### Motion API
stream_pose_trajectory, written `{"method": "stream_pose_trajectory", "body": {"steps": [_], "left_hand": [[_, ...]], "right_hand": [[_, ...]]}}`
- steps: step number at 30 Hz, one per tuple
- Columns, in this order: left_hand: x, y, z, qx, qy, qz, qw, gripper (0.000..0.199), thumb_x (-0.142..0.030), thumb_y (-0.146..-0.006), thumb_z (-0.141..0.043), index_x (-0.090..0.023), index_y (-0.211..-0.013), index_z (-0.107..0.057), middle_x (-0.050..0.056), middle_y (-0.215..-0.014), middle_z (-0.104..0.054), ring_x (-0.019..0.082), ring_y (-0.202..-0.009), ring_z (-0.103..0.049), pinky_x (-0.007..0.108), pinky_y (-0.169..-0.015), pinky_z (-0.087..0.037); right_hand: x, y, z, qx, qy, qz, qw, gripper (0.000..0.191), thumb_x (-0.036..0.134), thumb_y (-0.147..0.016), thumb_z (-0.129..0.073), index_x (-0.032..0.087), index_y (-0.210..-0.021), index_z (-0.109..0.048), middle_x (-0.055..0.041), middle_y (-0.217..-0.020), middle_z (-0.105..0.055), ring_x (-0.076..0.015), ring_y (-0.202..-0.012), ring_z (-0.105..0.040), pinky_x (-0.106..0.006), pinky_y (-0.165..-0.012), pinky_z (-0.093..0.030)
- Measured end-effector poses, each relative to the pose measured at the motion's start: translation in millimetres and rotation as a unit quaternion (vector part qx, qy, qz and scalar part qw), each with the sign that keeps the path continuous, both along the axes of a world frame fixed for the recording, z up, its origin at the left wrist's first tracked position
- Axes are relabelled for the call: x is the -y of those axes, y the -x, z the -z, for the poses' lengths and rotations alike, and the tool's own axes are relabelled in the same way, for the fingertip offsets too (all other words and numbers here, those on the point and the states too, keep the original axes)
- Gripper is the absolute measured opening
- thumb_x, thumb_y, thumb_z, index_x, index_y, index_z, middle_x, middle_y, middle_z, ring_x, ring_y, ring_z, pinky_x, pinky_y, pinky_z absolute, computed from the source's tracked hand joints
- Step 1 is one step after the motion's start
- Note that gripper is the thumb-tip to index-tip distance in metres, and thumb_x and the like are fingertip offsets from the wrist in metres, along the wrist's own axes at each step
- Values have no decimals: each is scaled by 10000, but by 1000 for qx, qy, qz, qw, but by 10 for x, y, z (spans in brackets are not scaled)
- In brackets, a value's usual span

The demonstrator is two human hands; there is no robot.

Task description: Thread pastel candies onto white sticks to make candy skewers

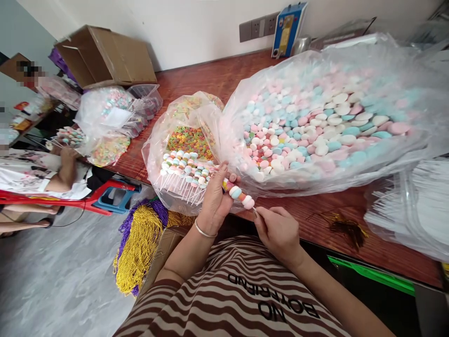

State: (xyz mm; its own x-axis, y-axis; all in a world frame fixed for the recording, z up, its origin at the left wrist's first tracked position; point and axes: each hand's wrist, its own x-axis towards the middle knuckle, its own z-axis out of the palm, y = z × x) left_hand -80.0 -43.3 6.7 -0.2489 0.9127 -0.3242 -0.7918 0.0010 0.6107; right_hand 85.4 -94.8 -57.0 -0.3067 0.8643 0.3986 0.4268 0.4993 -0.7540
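My left hand (216,199) is closed around the upper part of a candy skewer (242,195) threaded with pink, white, blue and orange pieces. The skewer's lower stick end is pinched in my right hand (277,229). Behind my left hand, several finished skewers (185,171) with white sticks lie on a clear bag of small colorful ring candies (191,140). A large clear bag of pink, white and blue candies (315,131) spreads out beyond both hands.
On the red-brown table (315,217) are gold twist ties (345,229) and a bag of white sticks (414,201). A cardboard box (119,56) stands back left. Bead strands (143,243) hang below. Another person's arm (66,171) is at the left.
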Motion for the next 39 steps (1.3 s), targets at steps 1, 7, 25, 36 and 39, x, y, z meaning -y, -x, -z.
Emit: {"method": "stream_pose_trajectory", "body": {"steps": [1,7,25,36,39], "left_hand": [[2,-14,3,-4,-5,8,1000,142,-211,-797,-808,-176,-882,-700,-63,-645,-487,58,-577,-490,244,-747,-553],[12,-81,22,-12,-7,45,999,255,-328,-836,-781,-193,-1043,-715,-73,-660,-432,60,-579,-483,242,-780,-547],[103,-169,142,58,-37,96,993,277,-401,-939,-634,-156,-1059,-683,-26,-681,-521,129,-702,-582,290,-760,-546],[155,-304,192,-11,5,114,993,161,-271,-905,-684,-139,-995,-697,23,-771,-673,135,-757,-664,298,-866,-540],[151,-174,169,-19,-20,144,989,412,-458,-896,-707,-169,-1188,-674,125,-1170,-732,244,-1073,-699,368,-943,-545]], "right_hand": [[10,16,-22,-48,89,-27,994,200,355,-1001,-514,209,-921,-623,-10,-614,-645,-149,-521,-555,-304,-619,-459],[55,161,-159,-371,522,-177,747,349,525,-982,-529,217,-823,-567,141,-378,-331,-65,-290,-211,-270,-486,-442],[-12,177,-95,-425,519,-174,721,316,488,-961,-582,214,-807,-560,160,-395,-284,-53,-292,-164,-254,-447,-423],[-133,114,112,37,-166,39,985,248,218,-1033,-486,192,-822,-613,-11,-605,-619,-148,-542,-509,-308,-624,-399],[-131,46,137,2,-156,61,986,165,204,-1045,-473,174,-974,-619,-43,-758,-705,-162,-646,-600,-285,-643,-441]]}}
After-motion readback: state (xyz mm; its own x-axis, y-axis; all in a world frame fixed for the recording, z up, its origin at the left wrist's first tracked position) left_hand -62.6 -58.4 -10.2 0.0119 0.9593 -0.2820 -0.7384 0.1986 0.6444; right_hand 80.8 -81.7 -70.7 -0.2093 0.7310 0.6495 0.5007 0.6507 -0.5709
